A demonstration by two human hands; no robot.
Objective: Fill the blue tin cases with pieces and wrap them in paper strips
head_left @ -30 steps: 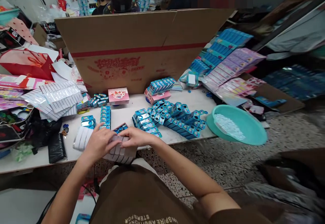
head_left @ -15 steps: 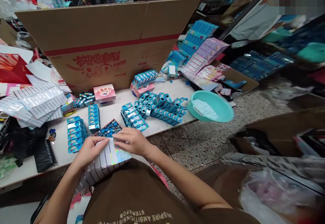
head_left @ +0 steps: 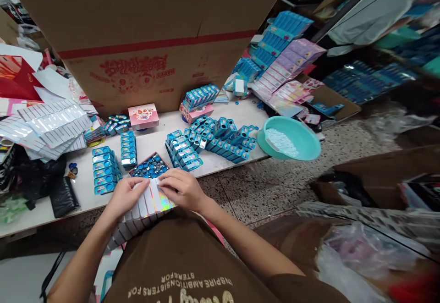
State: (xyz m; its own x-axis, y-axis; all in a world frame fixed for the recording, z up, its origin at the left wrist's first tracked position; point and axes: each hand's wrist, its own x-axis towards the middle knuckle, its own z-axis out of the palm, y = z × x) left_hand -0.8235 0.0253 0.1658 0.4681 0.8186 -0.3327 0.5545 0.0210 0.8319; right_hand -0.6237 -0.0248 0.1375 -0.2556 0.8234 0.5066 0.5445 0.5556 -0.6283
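Observation:
Low in front of my body is a white sheet of strips point(head_left: 147, 203) with dark lines between them and a shiny rainbow patch on its right part. My left hand point(head_left: 128, 197) pinches its upper edge between thumb and fingers. Close beside it, my right hand point(head_left: 183, 190) has its fingers closed at the same edge, over the shiny part. Whether a single strip is between the right fingertips is too small to tell. Just beyond the hands stands a shallow box point(head_left: 164, 160) of small round blue and silver pieces.
Blue boxes stand in rows point(head_left: 103, 170) on the white table point(head_left: 154, 139), with more in a heap point(head_left: 227, 140). A turquoise basin point(head_left: 311, 145) of small white pieces sits at the right edge. A big cardboard sheet point(head_left: 137, 19) stands behind; striped sheets point(head_left: 55, 124) lie left.
The view has tilted down, so the table and boxes sit higher in the picture. Both hands still grip the sheet, with the right fingers slightly shifted along its edge.

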